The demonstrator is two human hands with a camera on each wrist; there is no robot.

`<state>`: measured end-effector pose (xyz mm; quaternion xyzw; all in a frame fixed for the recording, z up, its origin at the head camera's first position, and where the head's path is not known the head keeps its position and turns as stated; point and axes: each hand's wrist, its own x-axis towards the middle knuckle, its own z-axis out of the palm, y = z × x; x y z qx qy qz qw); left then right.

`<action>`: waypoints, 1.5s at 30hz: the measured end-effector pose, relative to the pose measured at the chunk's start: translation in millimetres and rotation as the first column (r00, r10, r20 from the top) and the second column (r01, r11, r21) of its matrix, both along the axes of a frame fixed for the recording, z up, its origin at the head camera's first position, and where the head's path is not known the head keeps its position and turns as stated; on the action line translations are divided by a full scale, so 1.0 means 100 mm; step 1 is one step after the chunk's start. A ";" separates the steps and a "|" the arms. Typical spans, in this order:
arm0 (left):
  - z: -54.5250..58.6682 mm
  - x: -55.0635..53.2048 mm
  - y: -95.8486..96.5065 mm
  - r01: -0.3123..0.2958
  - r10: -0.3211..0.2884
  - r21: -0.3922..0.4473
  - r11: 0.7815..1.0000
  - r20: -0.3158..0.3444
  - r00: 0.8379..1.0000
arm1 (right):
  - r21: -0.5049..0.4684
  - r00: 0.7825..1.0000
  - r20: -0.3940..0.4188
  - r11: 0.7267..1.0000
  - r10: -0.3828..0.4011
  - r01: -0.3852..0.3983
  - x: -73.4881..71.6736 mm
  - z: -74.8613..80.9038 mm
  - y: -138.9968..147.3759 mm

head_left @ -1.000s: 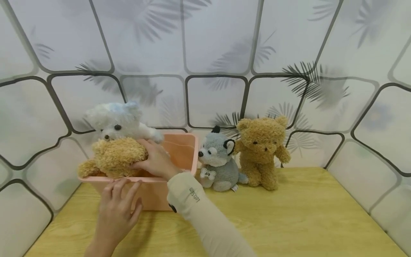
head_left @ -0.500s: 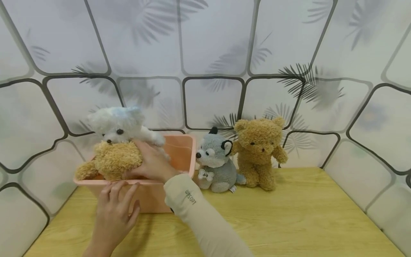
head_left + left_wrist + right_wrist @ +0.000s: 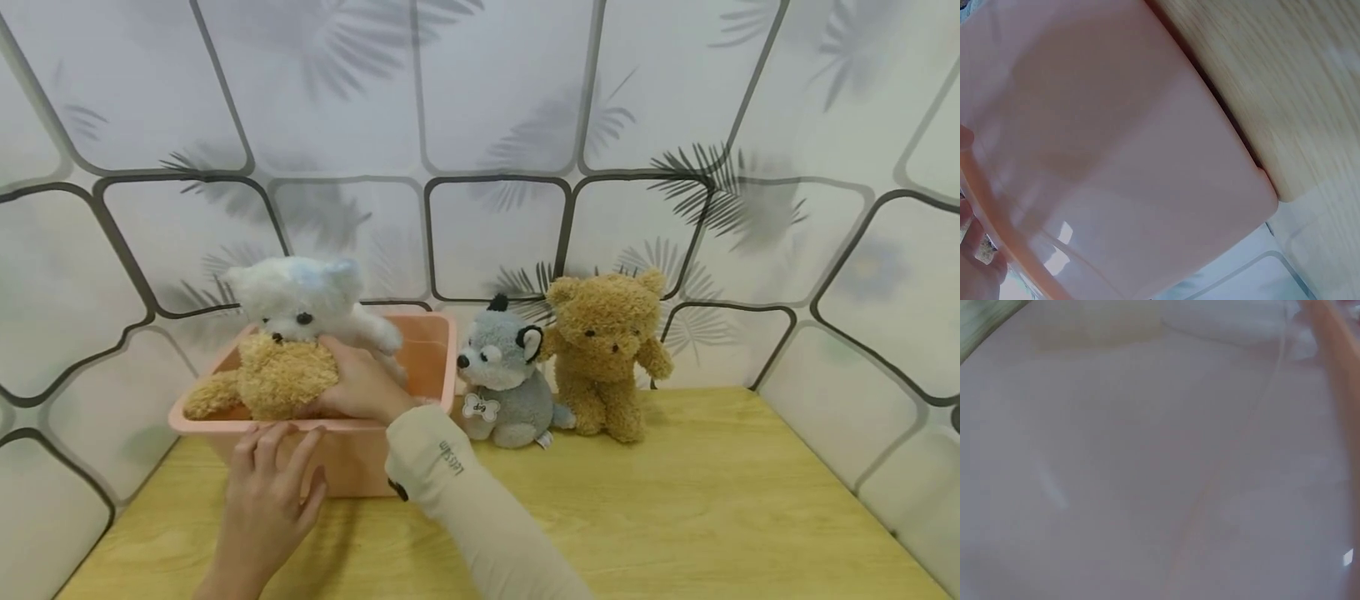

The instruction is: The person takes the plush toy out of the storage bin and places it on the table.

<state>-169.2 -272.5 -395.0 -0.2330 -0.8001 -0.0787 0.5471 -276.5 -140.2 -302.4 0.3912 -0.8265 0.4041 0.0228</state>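
In the head view, my right hand (image 3: 358, 379) reaches over the front of a pink plastic bin (image 3: 352, 462) and grips a curly golden-brown plush toy (image 3: 288, 379), thumb low on its side and fingers tucked behind it. The toy's face is out of sight. Right behind it a fluffy white teddy bear (image 3: 300, 296) with a pale blue patch on its head rises above the bin, one arm out to the right. My left hand (image 3: 270, 492) rests its fingertips on the bin's front rim. The bin's outer wall (image 3: 1104, 137) fills much of the left wrist view.
A grey-and-white plush dog (image 3: 510, 379) with a bone-shaped tag sits just right of the bin. Next to it stands a brown teddy bear (image 3: 611, 354). Both are on the yellow wood-grain table (image 3: 675, 508), before a patterned backdrop (image 3: 502, 237).
The white bear has shifted right and down into the bin. The brown plush toy has moved slightly right with my right hand. My left hand has stayed at the rim.
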 end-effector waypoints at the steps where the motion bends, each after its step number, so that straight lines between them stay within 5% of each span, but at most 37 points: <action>1: 0.00 0.00 0.00 -0.001 0.001 0.001 1.000 0.000 1.000 | 0.000 1.000 0.009 1.000 -0.014 0.014 0.01 0.01 0.01; 5: 0.01 0.00 0.00 -0.003 0.003 0.004 1.000 -0.001 1.000 | -0.111 0.991 0.131 0.992 -0.037 0.051 0.03 0.04 0.02; 10: 0.01 -0.01 0.01 -0.015 0.015 0.007 1.000 0.002 1.000 | -0.330 0.941 0.337 0.937 0.000 0.118 0.03 0.06 0.06; 14: 0.00 -0.01 0.03 -0.019 0.019 0.014 1.000 0.000 1.000 | -0.351 0.907 0.419 0.913 -0.046 0.209 0.04 0.15 0.17; 22: -0.01 0.01 0.01 -0.027 0.027 0.015 1.000 -0.003 1.000 | -0.568 0.819 0.572 0.739 0.039 0.361 0.05 0.32 0.44; 29: -0.01 0.00 0.02 -0.035 0.036 0.009 0.999 -0.014 0.999 | -0.702 0.830 0.532 0.636 0.170 0.320 0.05 0.22 0.54; 34: -0.01 -0.01 0.03 -0.039 0.039 0.007 0.999 -0.011 0.999 | -0.695 0.822 0.556 0.611 0.122 0.380 0.09 0.14 0.58; 45: -0.02 0.01 0.02 -0.049 0.049 0.001 0.999 -0.003 0.999 | -0.810 0.861 0.462 0.498 0.214 0.311 0.17 0.06 0.61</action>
